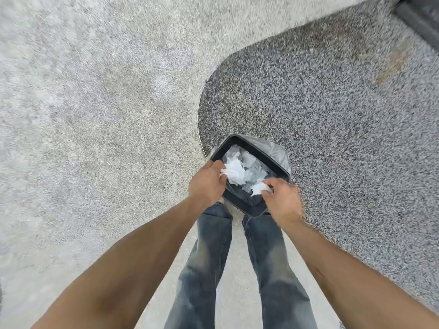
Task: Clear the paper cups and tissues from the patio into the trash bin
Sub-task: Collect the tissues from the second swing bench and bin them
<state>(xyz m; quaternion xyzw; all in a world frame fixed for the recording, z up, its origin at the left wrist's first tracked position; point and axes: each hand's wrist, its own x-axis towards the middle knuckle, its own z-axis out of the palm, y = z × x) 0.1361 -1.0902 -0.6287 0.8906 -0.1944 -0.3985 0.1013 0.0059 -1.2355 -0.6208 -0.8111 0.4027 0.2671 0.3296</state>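
Note:
A dark trash bin point(273, 164) lined with a grey plastic bag stands on the patio floor just in front of my feet. White crumpled tissues point(251, 162) lie inside it. My left hand point(206, 184) hovers over the bin's left rim, fingers closed on a large white tissue point(234, 173). My right hand point(283, 199) is over the near right corner, pinching a smaller white tissue point(259, 188). Both tissues hang above the bin's opening. No paper cup is visible.
The floor is light pebbled concrete point(95, 115) on the left and a darker speckled surface point(332, 127) on the right, meeting along a curved edge. A dark object point(420, 17) sits at the top right corner. My jeans-clad legs point(206, 269) stand below the bin.

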